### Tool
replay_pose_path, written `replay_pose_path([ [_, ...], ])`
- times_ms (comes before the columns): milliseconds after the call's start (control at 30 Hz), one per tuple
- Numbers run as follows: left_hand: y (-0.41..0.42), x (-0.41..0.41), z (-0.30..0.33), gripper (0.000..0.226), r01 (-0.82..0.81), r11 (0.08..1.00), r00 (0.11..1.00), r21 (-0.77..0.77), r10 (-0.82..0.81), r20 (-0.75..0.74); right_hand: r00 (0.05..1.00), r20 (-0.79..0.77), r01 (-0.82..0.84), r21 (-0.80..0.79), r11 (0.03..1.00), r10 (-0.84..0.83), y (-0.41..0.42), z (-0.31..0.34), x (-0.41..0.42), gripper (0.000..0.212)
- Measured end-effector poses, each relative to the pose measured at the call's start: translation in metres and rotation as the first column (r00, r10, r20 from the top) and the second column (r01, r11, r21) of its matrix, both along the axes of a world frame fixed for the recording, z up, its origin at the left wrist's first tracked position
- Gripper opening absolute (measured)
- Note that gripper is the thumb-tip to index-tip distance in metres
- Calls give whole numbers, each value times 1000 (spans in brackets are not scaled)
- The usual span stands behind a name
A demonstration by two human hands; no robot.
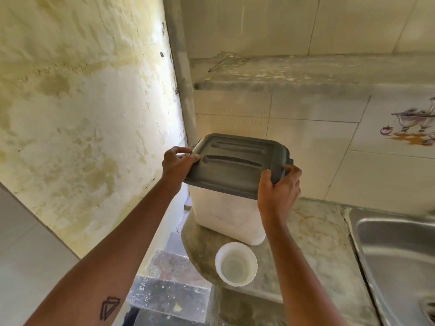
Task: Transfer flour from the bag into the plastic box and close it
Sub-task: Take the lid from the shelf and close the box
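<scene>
Both hands grip the grey lid atop the plastic box on the worktop: left hand and right hand fingers curled over opposite edges

Both of the person's forearms are bare from the lower frame edge to the wrists, with no sleeve showing. The left forearm bears a small dark line tattoo of overlapping triangular outlines. The left hand and the right hand wear no gloves.
</scene>
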State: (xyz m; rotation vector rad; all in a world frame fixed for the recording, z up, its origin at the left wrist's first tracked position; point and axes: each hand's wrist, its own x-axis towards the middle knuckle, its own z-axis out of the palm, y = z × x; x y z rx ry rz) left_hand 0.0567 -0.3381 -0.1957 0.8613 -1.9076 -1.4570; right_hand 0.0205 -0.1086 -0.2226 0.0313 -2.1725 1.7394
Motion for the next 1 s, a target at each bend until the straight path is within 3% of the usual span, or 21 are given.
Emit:
replay_pose_path([
  [267, 20, 1, -4, 55, -5, 995, 1000, -96, 7, 24, 1000, 8, 25, -156, 987, -24, 21, 10, -19, 35],
  [367, 32, 0, -5, 30, 6, 990, 999, -140, 1, 52, 999, 29, 34, -167, 985, -29, 34, 13, -27, 37],
  [600, 48, -4, -8, 47, 54, 955, 993, -293, -20, 120, 996, 31, 82, -103, 991, -80, 54, 16, -45, 41],
  [800, 52, -19, 10, 45, -15, 933, 972, -358, 98, 214, 997, 31, 80, -109, 991, -77, 53, 21, -45, 36],
  [1000, 58, -31, 15, 43, -33, 915, 958, -403, 143, 247, 994, 57, 95, -6, 995, -95, 56, 29, -47, 10],
])
